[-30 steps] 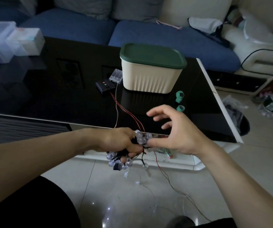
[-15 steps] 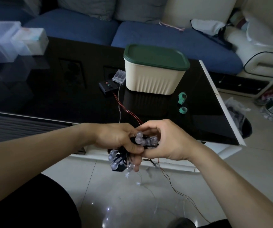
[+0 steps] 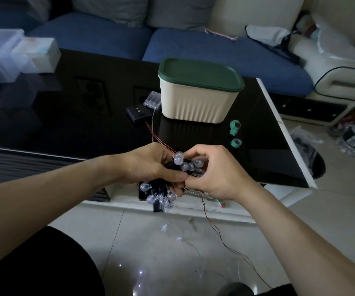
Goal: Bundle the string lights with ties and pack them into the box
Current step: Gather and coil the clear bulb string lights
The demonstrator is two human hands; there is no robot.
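A bunch of string lights (image 3: 163,194) with round clear bulbs on dark wire hangs between my hands, just off the table's front edge. My left hand (image 3: 151,165) grips the bunch around its middle. My right hand (image 3: 212,169) has its fingers curled round the bulbs on the right side of it. A thin red wire (image 3: 215,228) trails from the bunch down to the floor. The cream box (image 3: 195,103) with a dark green lid stands closed on the black table (image 3: 65,124). Two green ties (image 3: 235,130) lie right of the box.
A black controller (image 3: 137,112) and a clear battery case (image 3: 152,100) sit left of the box, wired toward my hands. Clear plastic containers (image 3: 12,54) stand at the table's far left. A blue sofa (image 3: 215,48) runs behind. More thin lit wire (image 3: 178,238) lies on the tiled floor.
My right hand, open with fingers spread a second ago, has closed onto the bulbs beside my left hand. The bunch has risen slightly.
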